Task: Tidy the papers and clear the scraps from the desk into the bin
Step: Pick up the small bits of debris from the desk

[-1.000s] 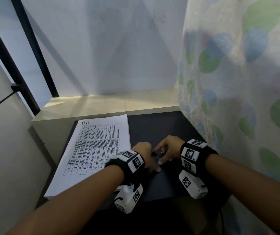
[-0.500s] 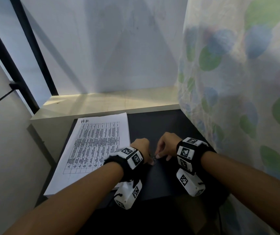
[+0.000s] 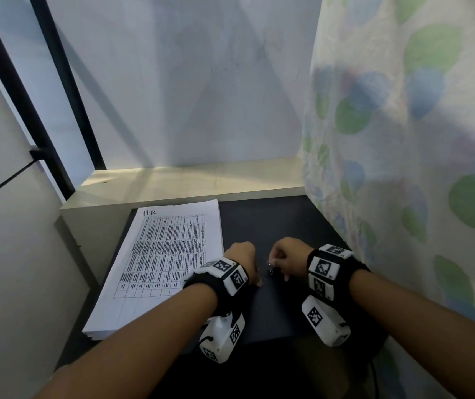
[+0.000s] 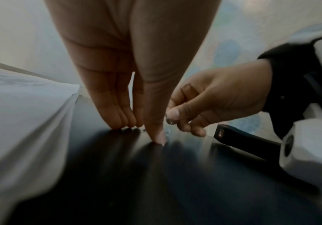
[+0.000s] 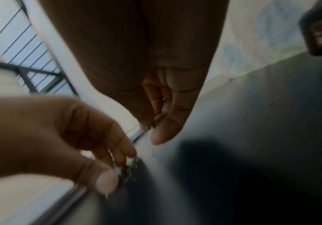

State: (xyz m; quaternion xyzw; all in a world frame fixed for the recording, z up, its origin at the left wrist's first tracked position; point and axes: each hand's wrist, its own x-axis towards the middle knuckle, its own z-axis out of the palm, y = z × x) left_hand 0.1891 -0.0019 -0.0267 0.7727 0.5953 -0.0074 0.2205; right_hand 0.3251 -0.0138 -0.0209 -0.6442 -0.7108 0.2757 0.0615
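Note:
A neat stack of printed papers [image 3: 167, 254] lies on the left of the black desk [image 3: 273, 223]. My two hands meet just right of it. My left hand [image 3: 256, 279] points down at the desk, and its thumb and fingertips [image 4: 125, 123] close around small shiny metal scraps [image 5: 127, 169]. A few centimetres to the right, my right hand [image 3: 272, 264] is raised slightly. It pinches a thin wire scrap [image 4: 168, 122] between thumb and forefinger. No bin shows in any view.
A black stapler [image 4: 242, 141] lies on the desk just right of my right hand. A flowered curtain [image 3: 403, 139] hangs along the desk's right side. A pale ledge [image 3: 187, 180] and a white wall close the back.
My right hand's fingers, spread on the desk a second ago, have drawn into a pinch and lifted a little. Both hands have edged slightly away from me. The paper stack has not moved.

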